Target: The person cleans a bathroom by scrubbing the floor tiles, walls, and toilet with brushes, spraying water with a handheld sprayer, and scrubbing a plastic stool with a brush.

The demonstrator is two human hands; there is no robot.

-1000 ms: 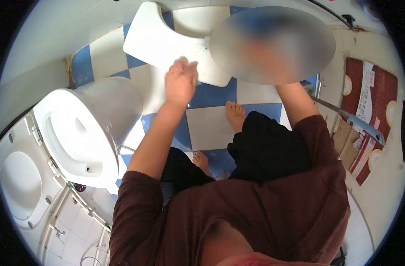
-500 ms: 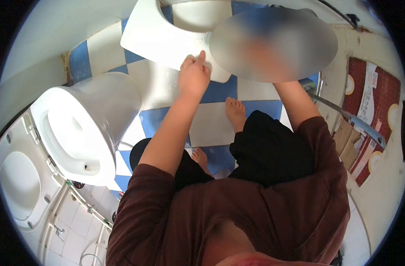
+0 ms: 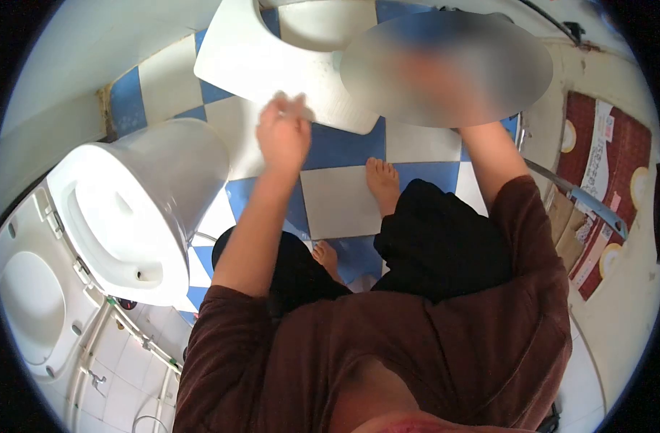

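Observation:
A smooth white piece with a curved cut-out (image 3: 272,68), shaped like a toilet footstool, stands at the top of the head view over the tiled floor. My left hand (image 3: 283,133) is in front of its lower edge, with fingers partly curled and smeared by motion. Whether it touches the edge I cannot tell. A blurred oval covers my right hand (image 3: 431,76) and whatever is around it; only the forearm comes out clearly below. The right side of the white piece runs under this blur.
A white toilet (image 3: 128,216) with its lid (image 3: 34,303) raised stands at left, beside pipes and a small tap (image 3: 97,381). At right, a blue-grey handle (image 3: 597,209) slants past a red printed carton (image 3: 611,180). My bare feet (image 3: 382,180) are on blue and white tiles.
My left hand has moved left and slightly down along the edge of the white piece, its pointing finger now less distinct. The right forearm has shifted slightly up and to the right.

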